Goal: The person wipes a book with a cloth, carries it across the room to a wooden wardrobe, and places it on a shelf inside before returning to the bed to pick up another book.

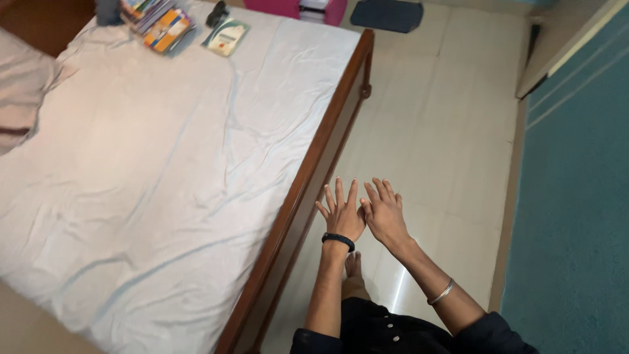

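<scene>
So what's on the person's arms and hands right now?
Both hands are bare, no gloves or rings visible. The left hand has a black band at its wrist; the right hand has a thin silver bangle further up the forearm. Dark sleeves sit pushed up near the elbows.

The bed (164, 170) fills the left, the floor (445, 131) runs along its right edge. At the bed's far edge lie a stack of books (160, 23) and, just right of it, a booklet (226, 36). A pillow (23, 85) lies at the left edge. Beyond the far right corner lies a mat (386, 14). The left hand (342, 213) and right hand (383, 213) hover side by side, touching, over the floor just beside the bed's right edge.
</scene>
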